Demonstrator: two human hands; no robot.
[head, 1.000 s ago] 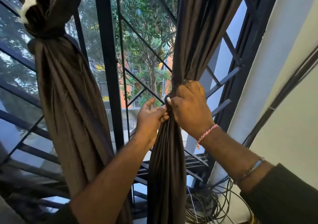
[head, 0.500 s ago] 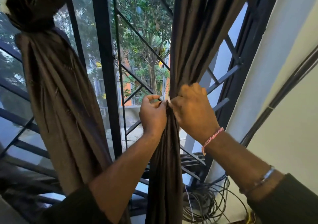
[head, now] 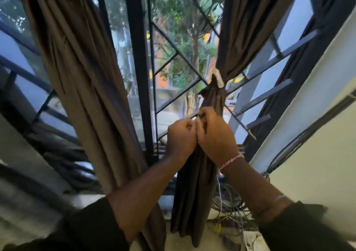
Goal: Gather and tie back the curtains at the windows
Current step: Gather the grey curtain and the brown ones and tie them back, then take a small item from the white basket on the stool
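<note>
Both fists, left hand (head: 180, 138) and right hand (head: 216, 139), grip the bunched dark brown curtain (head: 194, 189); blurred pale tie (head: 219, 79) above, fingertips hidden.

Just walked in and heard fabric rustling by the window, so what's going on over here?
A person is tying back the right curtain. A pale tie already cinches it higher up, against the window grille. Both fists sit together on the bunched cloth below: the left hand and the right hand seem to pull on something thin, too blurred to make out. The left curtain hangs beside them.
</note>
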